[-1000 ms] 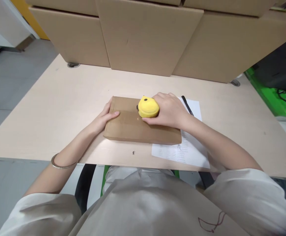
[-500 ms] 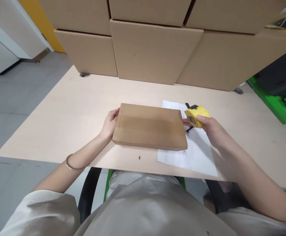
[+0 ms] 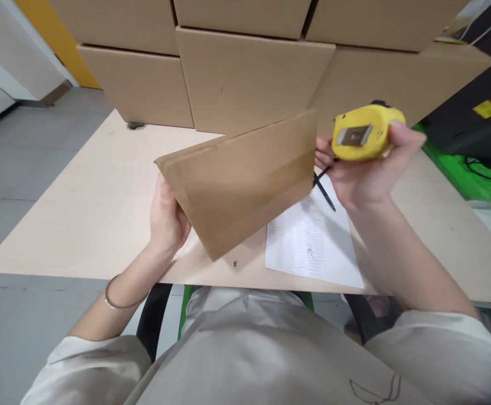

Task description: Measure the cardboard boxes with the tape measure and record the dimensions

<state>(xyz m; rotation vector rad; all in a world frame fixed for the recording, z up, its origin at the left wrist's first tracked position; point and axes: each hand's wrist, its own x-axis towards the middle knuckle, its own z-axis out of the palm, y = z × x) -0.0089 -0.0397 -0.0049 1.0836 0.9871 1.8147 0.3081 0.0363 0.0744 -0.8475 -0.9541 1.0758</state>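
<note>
A flat brown cardboard box (image 3: 249, 180) is held tilted above the table, its right end higher than its left. My left hand (image 3: 167, 216) is closed on the box's left end, with the fingers partly hidden behind it. In my right hand (image 3: 367, 169) is a yellow tape measure (image 3: 360, 135), its metal belt clip facing me. Some fingers of that hand reach the box's right edge; whether they grip it I cannot tell. A black pen (image 3: 324, 192) shows below the right hand, over a printed sheet of paper (image 3: 312, 247) on the table.
Large cardboard boxes (image 3: 249, 79) are stacked along the back of the light wooden table (image 3: 80, 225). A small dark mark (image 3: 235, 263) is near the front edge. Black equipment and a green surface (image 3: 456, 163) stand at the right.
The cardboard box has been lifted off the table and tilted, its right end raised. Both hands moved with it, and the tape measure rose and turned so its clip shows.
</note>
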